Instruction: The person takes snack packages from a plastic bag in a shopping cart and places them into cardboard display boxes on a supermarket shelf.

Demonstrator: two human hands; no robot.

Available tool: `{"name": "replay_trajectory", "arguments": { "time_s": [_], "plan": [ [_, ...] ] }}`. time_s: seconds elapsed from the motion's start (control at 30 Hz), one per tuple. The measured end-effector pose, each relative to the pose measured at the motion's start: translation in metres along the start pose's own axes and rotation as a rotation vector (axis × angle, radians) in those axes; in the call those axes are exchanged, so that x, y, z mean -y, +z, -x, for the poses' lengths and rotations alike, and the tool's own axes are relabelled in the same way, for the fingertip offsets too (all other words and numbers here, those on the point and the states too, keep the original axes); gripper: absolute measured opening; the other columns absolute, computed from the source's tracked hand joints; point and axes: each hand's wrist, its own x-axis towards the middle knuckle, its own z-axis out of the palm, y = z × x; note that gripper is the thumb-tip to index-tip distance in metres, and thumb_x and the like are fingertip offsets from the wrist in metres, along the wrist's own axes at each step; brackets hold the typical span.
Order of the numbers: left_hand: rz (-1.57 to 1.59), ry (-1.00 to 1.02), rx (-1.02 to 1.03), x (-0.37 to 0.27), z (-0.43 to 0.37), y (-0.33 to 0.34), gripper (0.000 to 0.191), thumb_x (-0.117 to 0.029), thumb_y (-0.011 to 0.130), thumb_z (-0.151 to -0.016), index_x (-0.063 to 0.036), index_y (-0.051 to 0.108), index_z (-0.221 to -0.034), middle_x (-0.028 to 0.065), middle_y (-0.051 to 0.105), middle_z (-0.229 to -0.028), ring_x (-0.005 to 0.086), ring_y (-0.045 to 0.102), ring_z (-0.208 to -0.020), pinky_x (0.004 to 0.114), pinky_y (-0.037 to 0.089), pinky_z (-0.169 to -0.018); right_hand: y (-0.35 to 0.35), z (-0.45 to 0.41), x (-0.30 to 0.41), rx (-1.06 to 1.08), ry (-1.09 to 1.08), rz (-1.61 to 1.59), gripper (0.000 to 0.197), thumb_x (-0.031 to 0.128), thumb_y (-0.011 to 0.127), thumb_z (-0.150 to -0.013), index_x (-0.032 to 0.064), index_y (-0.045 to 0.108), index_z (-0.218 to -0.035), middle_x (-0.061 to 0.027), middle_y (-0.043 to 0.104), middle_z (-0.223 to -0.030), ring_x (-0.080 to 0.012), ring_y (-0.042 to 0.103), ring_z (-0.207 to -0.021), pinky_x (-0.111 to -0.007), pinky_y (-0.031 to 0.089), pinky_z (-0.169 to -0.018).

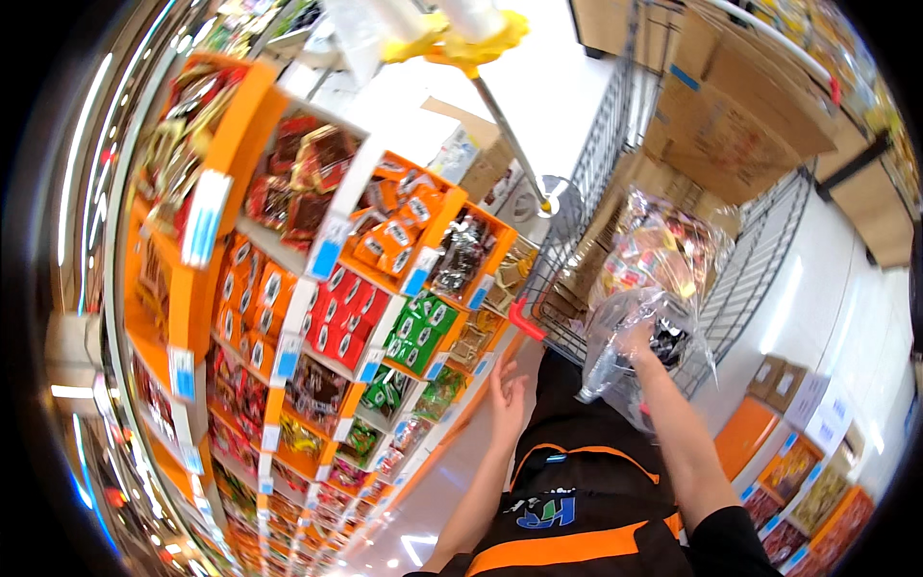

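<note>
My left hand [507,397] hangs beside the candy shelf, fingers apart and palm bare. At the near end of a wire shopping cart [750,249], my right hand [636,340] is at a clear plastic bag [609,353]. Its fingers are partly covered by the plastic, so their grip is unclear. Dark wrapped pieces [670,342] show through the bag. Farther into the cart lies a larger clear bag of colourful packaged sweets [645,256].
Tiered orange bins of wrapped candy, including red packets [346,317] and green packets [422,332], rise on my left. Flattened cardboard [728,122] stands in the cart. A metal pole [508,137] stands beside the cart. More candy bins [789,469] sit low at right.
</note>
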Motion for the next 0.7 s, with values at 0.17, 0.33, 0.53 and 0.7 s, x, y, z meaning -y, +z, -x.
{"name": "replay_trajectory", "arguments": {
  "time_s": [0.17, 0.33, 0.53, 0.7],
  "plan": [
    [0.08, -0.08, -0.153, 0.014, 0.046, -0.026, 0.055, -0.001, 0.046, -0.092, -0.0145, 0.029, -0.143, 0.0122, 0.051, -0.125, 0.0193, 0.06, -0.098, 0.03, 0.049, -0.081, 0.074, -0.043, -0.039, -0.167, 0.016, -0.096, 0.076, 0.023, 0.071, -0.069, 0.0073, 0.038, -0.136, -0.0316, 0.033, -0.128, -0.0437, 0.04, -0.117, -0.043, 0.037, -0.098],
    [0.165, -0.223, -0.265, 0.008, 0.07, -0.047, 0.046, -0.004, 0.044, -0.094, -0.0103, 0.035, -0.139, 0.0116, 0.054, -0.119, 0.0184, 0.06, -0.096, 0.029, 0.048, -0.08, 0.096, -0.07, -0.061, -0.09, -0.145, 0.065, 0.066, 0.012, 0.064, -0.075, 0.0048, 0.037, -0.135, -0.0213, 0.045, -0.123, -0.0375, 0.05, -0.106, -0.041, 0.042, -0.091],
    [0.159, -0.146, -0.191, 0.009, 0.057, -0.056, 0.037, -0.012, 0.045, -0.097, -0.0087, 0.041, -0.134, 0.0096, 0.057, -0.115, 0.0163, 0.059, -0.093, 0.028, 0.047, -0.081, 0.052, -0.046, -0.061, 0.247, 0.103, -1.604, 0.045, 0.001, 0.061, -0.083, 0.0047, 0.045, -0.125, -0.0073, 0.057, -0.109, -0.0169, 0.056, -0.095, -0.032, 0.048, -0.078],
    [0.14, -0.132, -0.034, -0.007, 0.021, -0.055, 0.032, -0.016, 0.044, -0.099, -0.006, 0.047, -0.129, 0.007, 0.06, -0.109, 0.0142, 0.059, -0.092, 0.027, 0.046, -0.081, -0.044, 0.066, -0.028, 0.111, 0.094, -1.161, 0.038, -0.006, 0.06, -0.078, 0.0036, 0.053, -0.115, -0.0053, 0.061, -0.089, -0.0171, 0.061, -0.077, -0.03, 0.052, -0.067]
  ]
}}
